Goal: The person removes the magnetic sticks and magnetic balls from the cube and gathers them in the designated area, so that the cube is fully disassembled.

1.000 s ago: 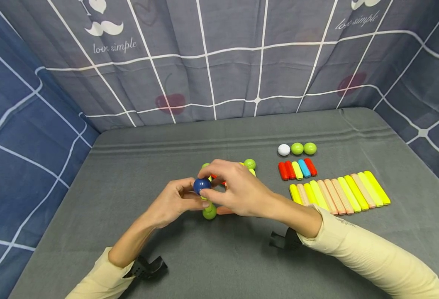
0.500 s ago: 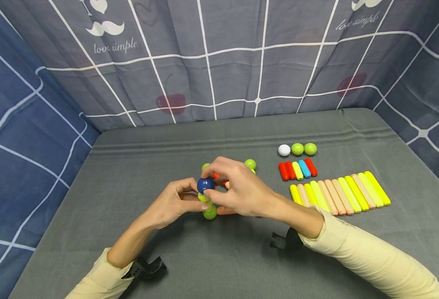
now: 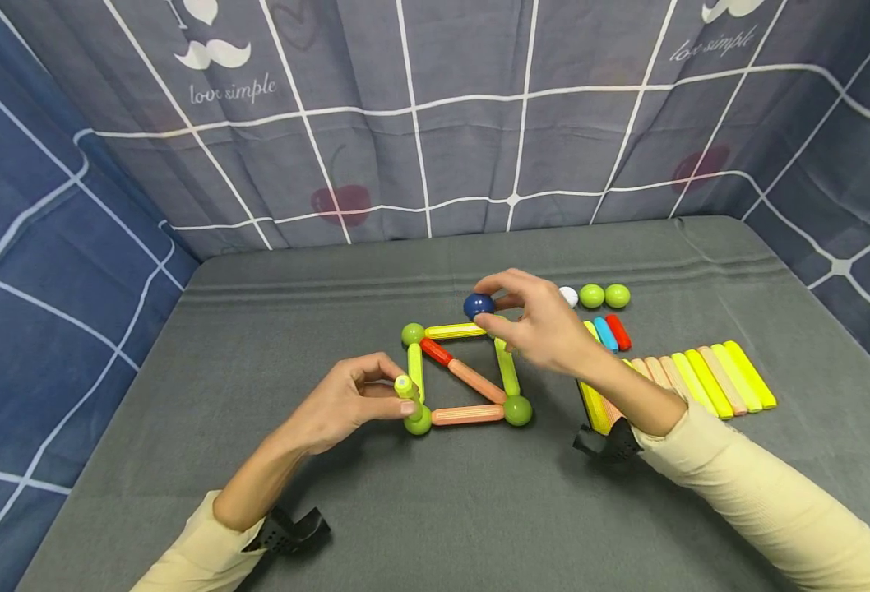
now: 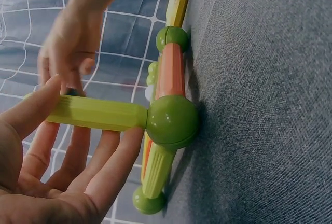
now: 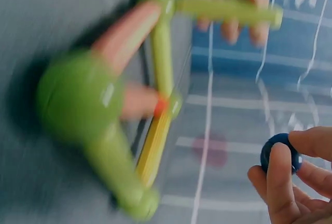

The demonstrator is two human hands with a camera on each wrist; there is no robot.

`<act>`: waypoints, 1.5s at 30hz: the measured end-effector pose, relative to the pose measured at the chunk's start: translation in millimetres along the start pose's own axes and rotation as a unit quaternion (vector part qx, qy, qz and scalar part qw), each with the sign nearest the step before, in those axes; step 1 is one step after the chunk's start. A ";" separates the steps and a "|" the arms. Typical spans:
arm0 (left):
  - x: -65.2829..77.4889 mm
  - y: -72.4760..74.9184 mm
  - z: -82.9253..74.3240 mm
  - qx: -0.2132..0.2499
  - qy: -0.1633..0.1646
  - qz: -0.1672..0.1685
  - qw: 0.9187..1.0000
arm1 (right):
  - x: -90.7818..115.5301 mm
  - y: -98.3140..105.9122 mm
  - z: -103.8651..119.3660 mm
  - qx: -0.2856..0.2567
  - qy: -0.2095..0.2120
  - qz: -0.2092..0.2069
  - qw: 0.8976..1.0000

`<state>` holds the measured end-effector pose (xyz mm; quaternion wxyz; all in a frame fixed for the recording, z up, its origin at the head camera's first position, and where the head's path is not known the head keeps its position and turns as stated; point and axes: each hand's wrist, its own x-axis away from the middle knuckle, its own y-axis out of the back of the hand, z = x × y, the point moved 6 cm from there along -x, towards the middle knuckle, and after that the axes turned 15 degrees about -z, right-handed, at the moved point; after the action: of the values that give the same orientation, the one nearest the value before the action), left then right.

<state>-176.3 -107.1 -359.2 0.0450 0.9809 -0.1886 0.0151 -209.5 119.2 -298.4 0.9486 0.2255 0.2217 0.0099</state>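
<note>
My left hand [image 3: 346, 403] grips an upright yellow-green building stick [image 4: 98, 112] between thumb and fingers. Its lower end meets a green ball [image 4: 173, 122] at the near left corner of a four-sided frame lying on the table. My right hand [image 3: 546, 325] pinches a dark blue ball [image 3: 478, 307] between thumb and fingertips, above the frame's far right corner. The frame has a peach near side [image 3: 468, 415], a yellow far side [image 3: 453, 331] and yellow-green sides. A red stick [image 3: 436, 351] and a peach stick [image 3: 477, 381] form its diagonal.
A row of long yellow and peach sticks [image 3: 701, 380] lies at the right, partly under my right forearm. Behind it are short sticks, among them a blue one [image 3: 605, 335] and a red one [image 3: 617, 331]. A white ball [image 3: 569, 297] and two green balls [image 3: 592, 296] line up farther back.
My right hand has carried the blue ball off the top of the upright stick, to the right and away from me. The frame is uncovered now. My left hand stays around the stick.
</note>
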 end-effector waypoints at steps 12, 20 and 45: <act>0.2 -0.2 -0.7 -0.019 0.001 -0.002 1.000 | -32.5 38.8 -92.6 0.193 -0.103 0.031 0.975; 1.2 0.9 0.0 -0.013 0.001 0.001 1.000 | -37.7 33.8 -111.9 0.231 -0.125 0.065 0.963; -4.5 -4.2 3.2 -0.099 -0.054 -0.004 0.994 | 12.5 -33.1 28.8 -0.044 0.071 0.105 0.991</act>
<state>-178.9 -101.9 -362.9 0.1313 0.9718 -0.1873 -0.0568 -188.7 78.7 -294.8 0.9332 0.2042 0.2631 0.1348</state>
